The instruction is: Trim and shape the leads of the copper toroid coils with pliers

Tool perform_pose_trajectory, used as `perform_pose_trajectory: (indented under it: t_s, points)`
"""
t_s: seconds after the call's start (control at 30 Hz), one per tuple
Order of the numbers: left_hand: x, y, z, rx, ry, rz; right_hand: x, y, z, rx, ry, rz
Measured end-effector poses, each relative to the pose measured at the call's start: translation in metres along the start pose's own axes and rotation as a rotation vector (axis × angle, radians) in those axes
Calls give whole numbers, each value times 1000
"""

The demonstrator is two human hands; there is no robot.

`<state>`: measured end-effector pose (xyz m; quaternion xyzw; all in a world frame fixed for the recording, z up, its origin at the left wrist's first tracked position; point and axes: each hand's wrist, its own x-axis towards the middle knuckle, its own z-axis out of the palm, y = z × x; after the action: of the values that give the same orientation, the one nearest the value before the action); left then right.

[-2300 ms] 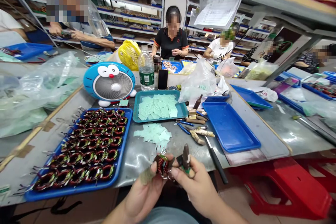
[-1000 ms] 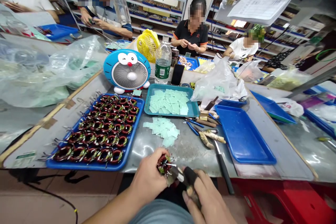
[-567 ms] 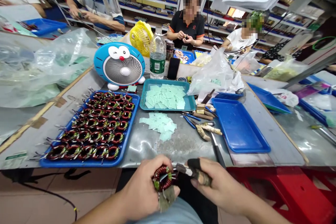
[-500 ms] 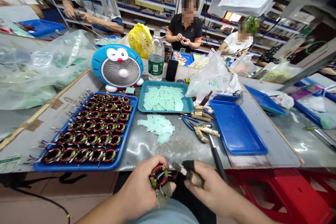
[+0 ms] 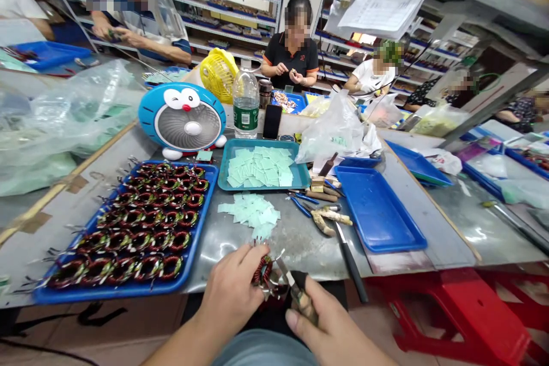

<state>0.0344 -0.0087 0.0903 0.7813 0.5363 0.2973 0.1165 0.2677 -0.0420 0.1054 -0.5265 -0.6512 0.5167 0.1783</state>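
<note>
My left hand (image 5: pixel 231 286) is closed round a wire-wound ring coil (image 5: pixel 261 273) with dark red windings and loose lead ends. Part of the coil is hidden behind the fingers. In my right hand (image 5: pixel 328 317) is a short flat-bladed tool (image 5: pixel 303 302) with a wrapped handle. Its metal end points up and left, close beside the coil's leads; whether it touches them I cannot tell. Both hands are at the table's near edge, above my lap. Left of them, a blue tray (image 5: pixel 189 266) holds rows of similar coils.
Pale green squares (image 5: pixel 253 211) lie loose on the metal table, with more in a teal tray (image 5: pixel 221 174). Pliers (image 5: pixel 323 220) and a black-handled knife (image 5: pixel 354 269) lie right, beside another blue tray (image 5: pixel 381 211). A blue fan (image 5: pixel 148 117) and bottle (image 5: pixel 246 106) stand behind. Co-workers sit opposite.
The coil has turned in my left hand, and its ring now faces more sideways. The tool has swung to a steeper angle, its handle lower and closer to the left hand. The view has shifted slightly.
</note>
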Motion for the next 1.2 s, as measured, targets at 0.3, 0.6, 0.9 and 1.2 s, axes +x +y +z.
perform_pose_trajectory:
  t_s: [0.3,0.6,0.9,1.2]
  points:
    - [-4,4,-2,-16,116,56,2,-20,1,-7,-75,14]
    - [-7,9,-3,-19,176,95,7,1,20,-390,266,-161]
    - [-9,-6,-5,6,230,89,4,-14,8,-441,244,-183]
    - [-10,2,-4,-39,177,65,8,-3,21,-459,222,-227]
